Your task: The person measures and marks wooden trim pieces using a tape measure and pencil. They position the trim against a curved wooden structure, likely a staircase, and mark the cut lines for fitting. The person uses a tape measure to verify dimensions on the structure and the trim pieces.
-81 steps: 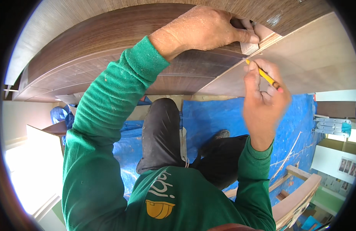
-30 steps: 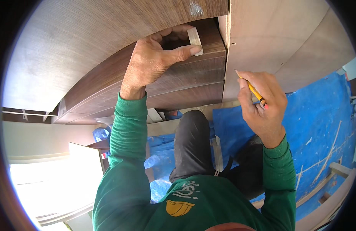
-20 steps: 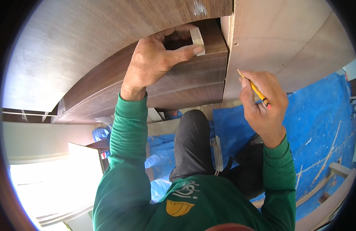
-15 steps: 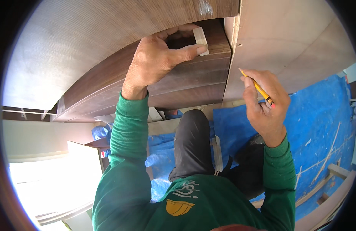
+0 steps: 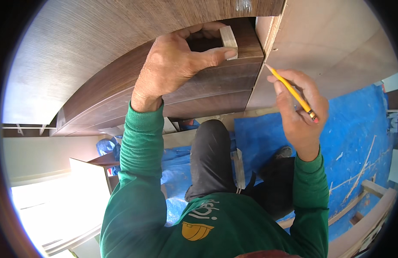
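Note:
Between the thumb and fingers of my left hand (image 5: 177, 60) is a small pale wood block (image 5: 229, 42). It stands on the upper edge of a dark wood-grain curved cabinet front (image 5: 216, 79), beneath the overhanging wood-grain top (image 5: 134, 26). Part of my left fingers is hidden behind the block and in the dark gap. My right hand (image 5: 304, 112) grips a yellow pencil (image 5: 295, 93) with a pink eraser end. The pencil's point is up and to the left, close to the seam beside the pale plywood panel (image 5: 332, 47).
A blue tarp (image 5: 354, 124) covers the floor, with thin wood strips on it. A wooden frame (image 5: 373, 189) lies at the lower right. My bent knee (image 5: 211, 146) is close below the cabinet front. At the left, a pale board (image 5: 91, 176) stands near a bright window.
My right hand has turned the pencil and brought its tip up nearer the seam. The view has shifted slightly; my left hand keeps hold of the wood block.

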Available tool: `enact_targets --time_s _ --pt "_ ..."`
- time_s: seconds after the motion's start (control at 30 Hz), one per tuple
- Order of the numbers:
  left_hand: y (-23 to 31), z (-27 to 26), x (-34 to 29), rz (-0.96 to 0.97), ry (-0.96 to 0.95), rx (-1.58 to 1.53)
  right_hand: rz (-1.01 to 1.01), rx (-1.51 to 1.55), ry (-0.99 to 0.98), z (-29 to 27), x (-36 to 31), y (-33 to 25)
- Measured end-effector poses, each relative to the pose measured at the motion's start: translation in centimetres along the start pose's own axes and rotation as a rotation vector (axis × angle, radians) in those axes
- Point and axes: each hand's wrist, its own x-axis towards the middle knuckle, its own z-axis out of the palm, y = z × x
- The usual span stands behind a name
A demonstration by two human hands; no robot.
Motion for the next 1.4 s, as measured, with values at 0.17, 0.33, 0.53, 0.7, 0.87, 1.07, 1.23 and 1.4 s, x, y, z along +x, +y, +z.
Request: enact_targets --time_s 0.17,0.33,0.53,0.7,0.87,1.07,1.23,1.4 --pt "-0.1 -0.2 0.2 -0.023 -0.018 -0.005 -0.104 0.108 0.044 0.9 1.2 0.8" --pt "0.0 -0.6 0.3 0.059 -0.059 0.099 -0.192 0.083 0.019 2.4 2.4 1.5" --pt "-0.3 -0.3 0.4 0.012 -0.049 -0.016 -0.159 0.081 0.026 3.3 2.7 2.0" --pt "-0.8 -0.7 0.1 0.054 -0.095 0.099 -0.136 0.048 0.006 3.4 2.9 1.6" --pt "-0.1 -0.6 0.3 0.023 -0.039 0.000 -0.094 0.079 0.037 3.8 2.8 1.5" --pt "0.4 -0.7 0.8 0.009 0.015 -0.122 -0.132 0.130 0.068 4.0 2.2 1.3" --pt "-1.0 0.0 0.8 0.091 0.067 -0.231 -0.124 0.105 0.072 3.7 1.8 1.3" --pt "-1.1 -0.4 1.1 0.072 -0.045 -0.309 -0.110 0.077 0.074 3.3 1.3 1.5"
